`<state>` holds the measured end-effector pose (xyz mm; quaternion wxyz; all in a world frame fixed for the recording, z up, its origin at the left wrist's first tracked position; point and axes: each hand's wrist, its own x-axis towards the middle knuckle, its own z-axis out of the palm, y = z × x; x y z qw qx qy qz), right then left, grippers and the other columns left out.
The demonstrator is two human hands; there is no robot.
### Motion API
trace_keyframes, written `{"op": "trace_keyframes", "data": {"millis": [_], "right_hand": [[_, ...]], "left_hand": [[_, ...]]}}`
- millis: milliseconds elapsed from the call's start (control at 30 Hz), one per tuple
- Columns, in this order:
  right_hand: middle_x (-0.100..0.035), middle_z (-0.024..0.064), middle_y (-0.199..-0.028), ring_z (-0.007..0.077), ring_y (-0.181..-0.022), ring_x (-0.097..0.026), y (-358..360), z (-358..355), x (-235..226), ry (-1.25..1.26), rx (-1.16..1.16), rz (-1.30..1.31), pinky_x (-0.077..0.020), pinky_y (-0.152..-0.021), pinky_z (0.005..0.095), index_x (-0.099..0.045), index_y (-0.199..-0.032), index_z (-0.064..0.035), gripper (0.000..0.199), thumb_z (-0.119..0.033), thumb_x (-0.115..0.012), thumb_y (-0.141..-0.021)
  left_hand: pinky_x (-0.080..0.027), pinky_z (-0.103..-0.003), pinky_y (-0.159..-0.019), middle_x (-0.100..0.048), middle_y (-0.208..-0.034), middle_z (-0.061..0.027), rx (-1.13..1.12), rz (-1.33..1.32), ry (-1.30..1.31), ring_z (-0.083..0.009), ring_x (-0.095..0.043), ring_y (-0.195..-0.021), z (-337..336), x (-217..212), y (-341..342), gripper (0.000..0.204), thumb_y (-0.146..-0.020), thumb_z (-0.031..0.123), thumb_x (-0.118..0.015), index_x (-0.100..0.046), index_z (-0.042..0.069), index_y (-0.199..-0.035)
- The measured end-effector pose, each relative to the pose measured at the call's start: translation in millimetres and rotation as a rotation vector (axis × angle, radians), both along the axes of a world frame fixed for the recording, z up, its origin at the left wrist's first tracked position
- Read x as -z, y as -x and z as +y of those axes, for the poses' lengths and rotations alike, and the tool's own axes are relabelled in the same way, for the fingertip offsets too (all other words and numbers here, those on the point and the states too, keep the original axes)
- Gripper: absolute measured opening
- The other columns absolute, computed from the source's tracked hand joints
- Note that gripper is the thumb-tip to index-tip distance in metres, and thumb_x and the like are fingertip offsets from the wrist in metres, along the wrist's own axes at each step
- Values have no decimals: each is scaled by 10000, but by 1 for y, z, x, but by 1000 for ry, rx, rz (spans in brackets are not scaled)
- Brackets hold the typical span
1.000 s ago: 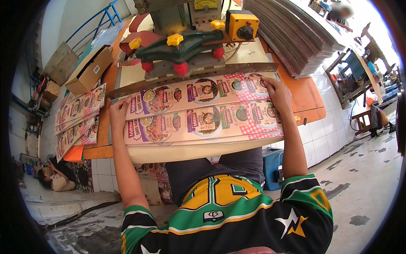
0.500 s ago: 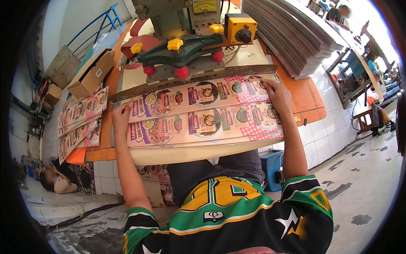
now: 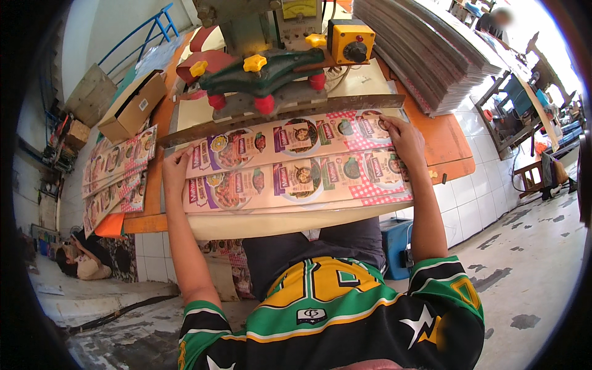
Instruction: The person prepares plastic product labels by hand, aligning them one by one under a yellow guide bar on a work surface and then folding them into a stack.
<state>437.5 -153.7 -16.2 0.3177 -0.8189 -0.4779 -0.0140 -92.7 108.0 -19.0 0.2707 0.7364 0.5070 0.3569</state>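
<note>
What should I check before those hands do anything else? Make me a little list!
1. Left hand at the upper printed sheet's left end: ok.
2. Right hand at its right end: ok.
3. Hands clear of the machine's red feet: ok, they're on the near side of the metal bar.
4. Upper sheet exactly over the lower printed sheet: not ok, the lower one sticks out toward the person.
5. Upper sheet touching the bar: cannot tell.
</note>
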Motion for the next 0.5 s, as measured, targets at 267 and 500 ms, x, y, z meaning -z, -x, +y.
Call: {"op": "trace_keyframes", "data": {"millis": [267,500], "right_hand": [[-759,132,-1051,342,-982,-705,-1,0,1,2,1,26,-528,-823,436,-761,-1221,-235,289,-356,-608,-1007],[-762,147,-1000,335,-960,-710,-1,-5,-3,-20,-40,89,-525,-831,437,-766,-1215,-212,305,-371,-613,-1004]], "left_hand": [[-506,-251,-768,-775,-945,-74,13,-30,14,-74,-627,-833,-3,-3,-2,344,-995,270,-695,-756,-17,-1175],[-506,-279,-820,-772,-1049,-111,22,-12,56,-107,-643,-904,-20,-14,0,328,-1014,244,-653,-742,24,-1241]]}}
